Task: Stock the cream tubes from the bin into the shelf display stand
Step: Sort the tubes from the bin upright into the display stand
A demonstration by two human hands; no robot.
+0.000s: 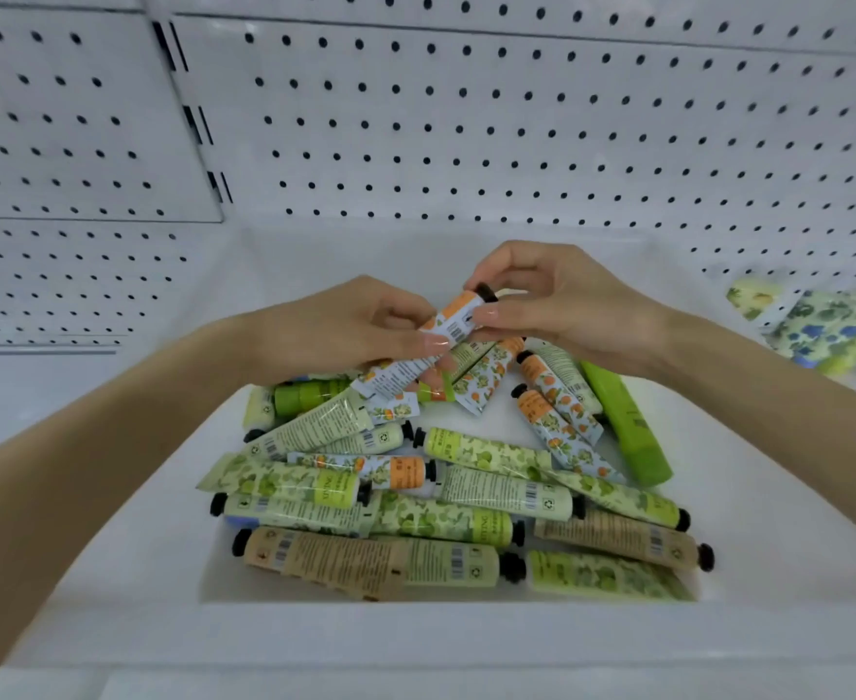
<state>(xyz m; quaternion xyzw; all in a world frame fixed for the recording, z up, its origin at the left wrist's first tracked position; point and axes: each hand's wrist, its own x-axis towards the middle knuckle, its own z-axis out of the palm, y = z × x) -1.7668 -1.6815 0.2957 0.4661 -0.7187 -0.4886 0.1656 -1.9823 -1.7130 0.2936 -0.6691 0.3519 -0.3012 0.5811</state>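
A white bin holds several cream tubes in green, orange-flowered and tan prints, lying jumbled. Above the bin's far end, both hands hold orange-and-white tubes. My left hand grips a small bunch of these tubes that fans out below its fingers. My right hand pinches the black-capped end of one orange tube, which the left fingers also touch. No display stand can be made out clearly.
White pegboard forms the shelf's back wall behind the hands. At the far right of the shelf lie flowered packs in yellow, green and blue. A plain green tube leans along the bin's right side.
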